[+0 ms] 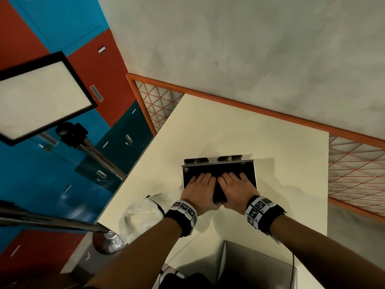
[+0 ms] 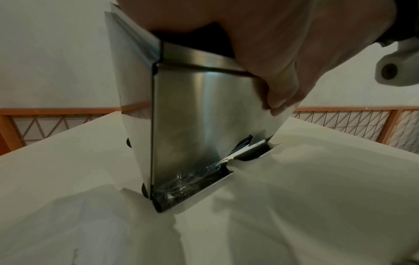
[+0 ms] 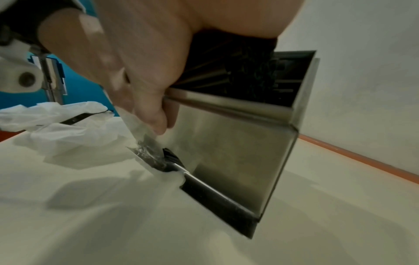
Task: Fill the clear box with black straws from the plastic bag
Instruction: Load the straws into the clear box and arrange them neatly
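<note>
The box (image 1: pixel 254 174) stands on the cream table (image 1: pixel 239 132), its walls shiny in the wrist views (image 2: pixel 192 116) (image 3: pixel 238 152). Black straws (image 1: pixel 216 170) fill it to the rim, and a dark bundle end sticks out over the front edge between my hands. My left hand (image 1: pixel 201 184) and right hand (image 1: pixel 235 184) lie side by side on top with fingers straight, pressing on the straws (image 3: pixel 238 71). Each thumb hangs down the front wall: left thumb (image 2: pixel 283 96), right thumb (image 3: pixel 156 116). The crumpled white plastic bag (image 1: pixel 141 211) (image 3: pixel 56 122) lies to the left of my left wrist.
A framed light panel (image 1: pixel 41 97) on a stand leans in from the left, its round metal base (image 1: pixel 108 243) at the table's near-left corner. A grey open carton (image 1: pixel 250 265) sits at the near edge. An orange lattice rail (image 1: pixel 354 174) borders the table's far and right sides.
</note>
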